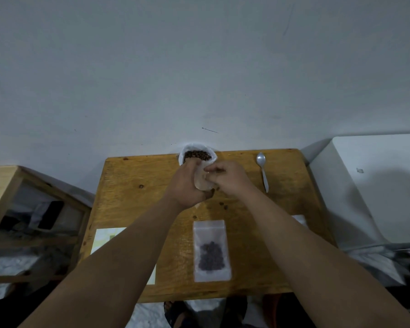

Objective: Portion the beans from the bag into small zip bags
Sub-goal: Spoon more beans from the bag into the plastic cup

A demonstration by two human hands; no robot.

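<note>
At the centre of the frame the left hand [186,183] curls around 1 small zip bag [202,183] and the right hand [227,177] pinches its mouth, just below the open bag of beans [197,154] at the upper edge of the bench [133,185], while 1 filled zip bag [211,250] lies flat lower down.

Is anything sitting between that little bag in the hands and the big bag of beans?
Nothing visible does. The left hand and right hand hold the small zip bag just in front of the open bean bag. The spoon lies off to the right, the filled zip bag nearer the person.
</note>
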